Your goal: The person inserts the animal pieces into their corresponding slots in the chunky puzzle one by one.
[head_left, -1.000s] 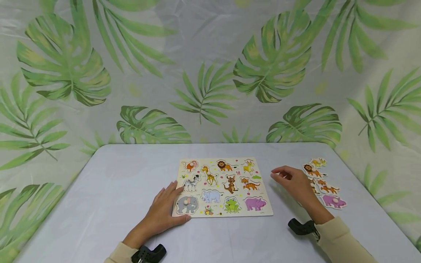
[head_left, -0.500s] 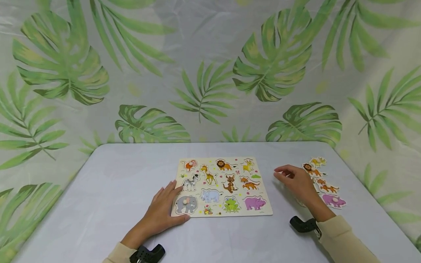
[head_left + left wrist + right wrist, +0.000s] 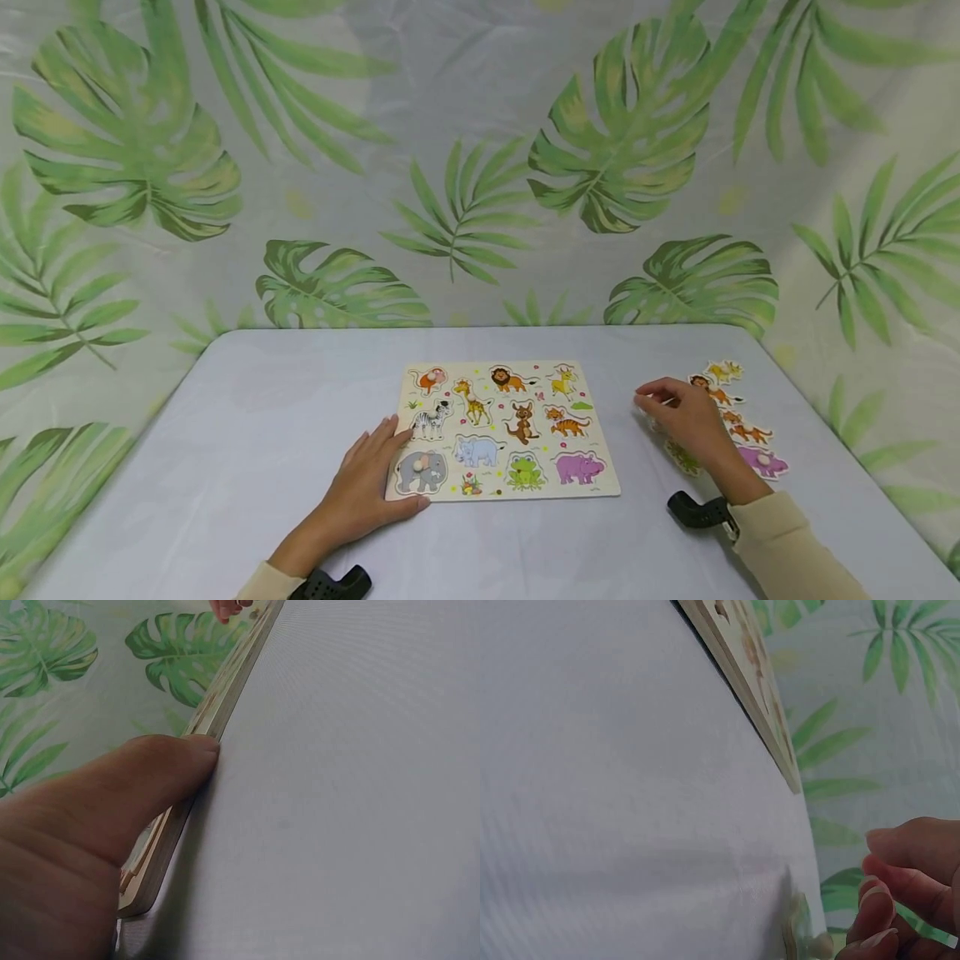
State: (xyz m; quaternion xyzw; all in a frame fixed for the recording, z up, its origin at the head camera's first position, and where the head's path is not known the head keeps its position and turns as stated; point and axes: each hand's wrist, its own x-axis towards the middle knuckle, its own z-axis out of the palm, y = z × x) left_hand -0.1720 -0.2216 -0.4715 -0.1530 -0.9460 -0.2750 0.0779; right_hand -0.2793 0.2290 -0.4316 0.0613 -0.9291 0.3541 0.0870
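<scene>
My left hand (image 3: 360, 479) rests on the left edge of an animal peg puzzle board (image 3: 549, 468), fingers fairly straight. The thumb (image 3: 161, 769) lies against the board's near edge in the left wrist view. An elephant piece (image 3: 427, 473) and a monkey piece (image 3: 427, 382), both with knobs, sit in the board. Right of the board my right hand (image 3: 686, 421) hovers over loose puzzle pieces, partly hiding them. Its fingers are loosely curled with nothing seen between them in the right wrist view. Below that hand a green piece (image 3: 682, 458) shows partly.
Loose pieces lie at the right side: a yellow goat-like one (image 3: 724, 371), a lion (image 3: 723, 395), a tiger (image 3: 750, 432) and a purple hippo (image 3: 765, 462). All rest on a white-covered table (image 3: 285, 375). A leaf-patterned cloth (image 3: 480, 108) hangs behind.
My right hand has drifted slightly right, away from the board, and more of the green piece shows beneath it. The left hand keeps its place on the board. The head view has shifted a little.
</scene>
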